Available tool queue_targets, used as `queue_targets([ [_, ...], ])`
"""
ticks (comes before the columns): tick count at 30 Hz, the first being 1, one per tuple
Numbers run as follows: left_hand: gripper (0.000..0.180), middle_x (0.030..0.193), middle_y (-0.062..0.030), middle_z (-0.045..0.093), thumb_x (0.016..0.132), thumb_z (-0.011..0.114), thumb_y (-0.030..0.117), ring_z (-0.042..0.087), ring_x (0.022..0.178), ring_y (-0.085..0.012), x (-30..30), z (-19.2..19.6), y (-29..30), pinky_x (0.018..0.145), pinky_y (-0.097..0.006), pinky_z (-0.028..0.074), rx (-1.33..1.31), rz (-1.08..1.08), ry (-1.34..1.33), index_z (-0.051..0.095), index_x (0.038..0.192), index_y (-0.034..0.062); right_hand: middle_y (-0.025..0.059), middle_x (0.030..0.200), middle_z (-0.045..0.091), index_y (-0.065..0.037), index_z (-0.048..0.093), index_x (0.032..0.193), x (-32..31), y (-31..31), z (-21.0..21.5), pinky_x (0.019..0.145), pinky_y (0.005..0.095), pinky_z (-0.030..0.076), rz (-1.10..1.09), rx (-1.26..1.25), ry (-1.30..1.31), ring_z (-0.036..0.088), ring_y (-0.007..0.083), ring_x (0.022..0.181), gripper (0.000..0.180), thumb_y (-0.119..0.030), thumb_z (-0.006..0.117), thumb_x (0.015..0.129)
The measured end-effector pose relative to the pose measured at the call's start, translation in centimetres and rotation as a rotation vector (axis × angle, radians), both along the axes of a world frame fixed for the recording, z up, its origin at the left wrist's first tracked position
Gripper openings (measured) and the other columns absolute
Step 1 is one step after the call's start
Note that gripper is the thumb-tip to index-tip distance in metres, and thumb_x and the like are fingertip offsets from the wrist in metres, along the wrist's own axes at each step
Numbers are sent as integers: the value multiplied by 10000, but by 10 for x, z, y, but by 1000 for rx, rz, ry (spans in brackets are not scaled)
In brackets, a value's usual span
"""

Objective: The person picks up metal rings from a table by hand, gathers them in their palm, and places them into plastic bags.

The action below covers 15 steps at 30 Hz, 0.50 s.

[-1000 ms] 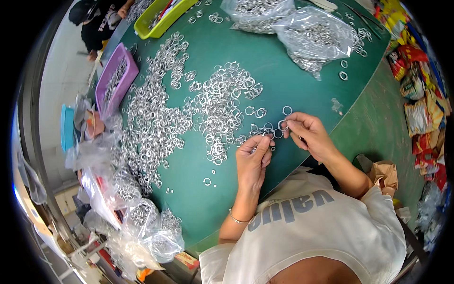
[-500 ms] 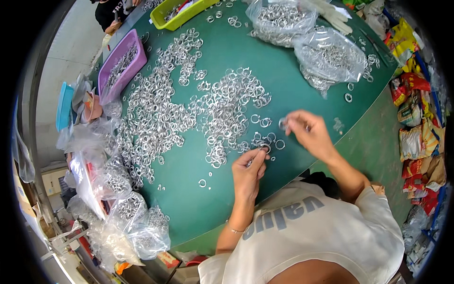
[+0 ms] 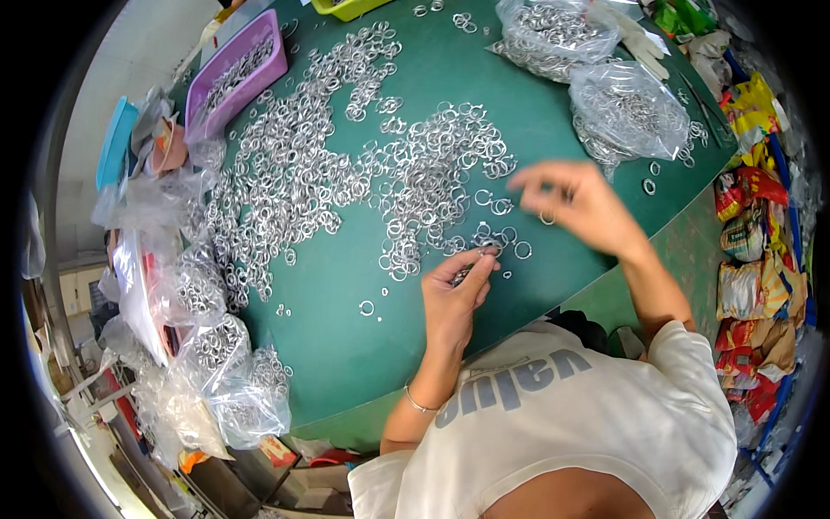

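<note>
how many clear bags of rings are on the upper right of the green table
2: the upper bag lies near the picture's top edge, the lower bag just below it to the right. Any beneath would be hidden.

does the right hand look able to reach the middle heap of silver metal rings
Probably yes: the blurred right hand is close to the right edge of the middle heap of silver metal rings, with nothing visible blocking the way; the left hand sits lower in view, clear of that side.
</note>
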State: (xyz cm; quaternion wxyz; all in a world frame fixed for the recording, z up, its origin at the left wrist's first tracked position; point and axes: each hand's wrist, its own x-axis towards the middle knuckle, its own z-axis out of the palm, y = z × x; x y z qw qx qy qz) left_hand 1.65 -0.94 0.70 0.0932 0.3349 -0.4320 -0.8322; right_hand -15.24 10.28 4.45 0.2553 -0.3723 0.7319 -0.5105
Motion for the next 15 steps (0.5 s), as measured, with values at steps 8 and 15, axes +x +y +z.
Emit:
queue_targets([
  [8,146,766,-73,602,839,592,63,376,479,-43,6,2,-1,409,-178,251,-64,-56,67,619,932,-46,38,753,586,10,609,858,46,-6,-16,487,227,379,77,-9,-327,478,83,549,106,-91,598,825],
  [15,211,781,-67,568,896,517,136,351,468,-45,10,-1,-5,410,-184,237,18,-62,95,596,942,-54,55,865,569,22,556,995,50,2,-45,525,226,412,41,-249,-1384,521,123,624,371,-316,415,933],
])
